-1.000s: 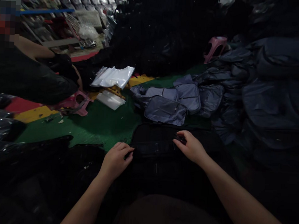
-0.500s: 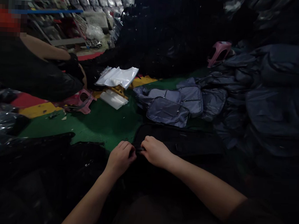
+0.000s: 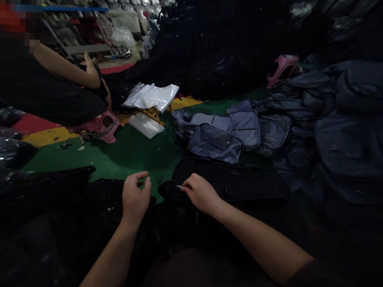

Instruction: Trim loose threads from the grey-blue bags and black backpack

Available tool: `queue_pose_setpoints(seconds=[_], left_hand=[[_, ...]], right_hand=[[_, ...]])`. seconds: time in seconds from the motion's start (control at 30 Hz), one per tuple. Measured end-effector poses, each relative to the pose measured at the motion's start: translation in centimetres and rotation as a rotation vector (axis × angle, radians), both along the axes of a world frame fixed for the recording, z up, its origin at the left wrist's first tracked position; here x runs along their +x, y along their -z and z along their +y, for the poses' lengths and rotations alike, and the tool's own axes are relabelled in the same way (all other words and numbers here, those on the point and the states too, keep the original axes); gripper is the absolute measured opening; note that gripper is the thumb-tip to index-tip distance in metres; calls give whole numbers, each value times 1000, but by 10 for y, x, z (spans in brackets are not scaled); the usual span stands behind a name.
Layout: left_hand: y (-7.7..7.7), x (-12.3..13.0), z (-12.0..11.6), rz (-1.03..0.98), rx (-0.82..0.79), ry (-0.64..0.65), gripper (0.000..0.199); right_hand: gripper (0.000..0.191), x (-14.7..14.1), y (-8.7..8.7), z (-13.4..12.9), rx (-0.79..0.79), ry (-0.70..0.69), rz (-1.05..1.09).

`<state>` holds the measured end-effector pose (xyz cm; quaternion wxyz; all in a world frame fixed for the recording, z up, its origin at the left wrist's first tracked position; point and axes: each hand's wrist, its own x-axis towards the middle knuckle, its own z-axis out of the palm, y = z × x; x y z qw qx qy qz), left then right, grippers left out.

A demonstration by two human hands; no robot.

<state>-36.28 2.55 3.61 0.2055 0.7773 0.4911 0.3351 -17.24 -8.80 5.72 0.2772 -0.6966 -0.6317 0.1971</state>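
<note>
In front of me lies a black bag (image 3: 256, 182), with a small buckle or tab on its side. My right hand (image 3: 202, 192) is closed in a pinch above the bag's left end. A small object with a thin pale tip (image 3: 179, 186) pokes out of its fingers; what kind it is, I cannot make out. My left hand (image 3: 135, 198) is held apart from the bag, to its left, with thumb and forefinger parted and nothing seen between them. Dark shiny material (image 3: 106, 199) lies below and left of that hand, its shape lost in shadow.
Grey-blue bags (image 3: 215, 140) lie beyond the black bag, with more heaped at right. White plastic sheets (image 3: 152, 95) rest on a low yellow stand. A co-worker (image 3: 48, 82) sits at left by a pink stool (image 3: 109, 129). Another pink stool (image 3: 283, 69) stands farther back.
My left hand has come away from the bag and from my right hand, moving left and opening. My right hand stays almost in place. The co-worker's forearm has risen.
</note>
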Motion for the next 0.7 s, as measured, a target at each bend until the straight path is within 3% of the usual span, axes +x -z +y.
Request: queue_pose_setpoints(seconds=[0.07, 0.27, 0.37, 0.53, 0.7], left_hand=[[2, -9, 5, -48, -103, -113, 40], [6, -7, -20, 36, -230, 162, 27], [4, 3, -35, 30, -216, 151, 29], [-6, 23, -57, 36, -50, 96, 25], [-4, 47, -96, 107, -33, 410, 39]], right_hand=[[11, 3, 5, -1, 26, 84, 141], [17, 6, 11, -5, 62, 177, 328], [20, 4, 13, -7, 80, 203, 378], [23, 4, 22, -7, 113, 296, 461], [23, 9, 34, -4, 118, 380, 589]])
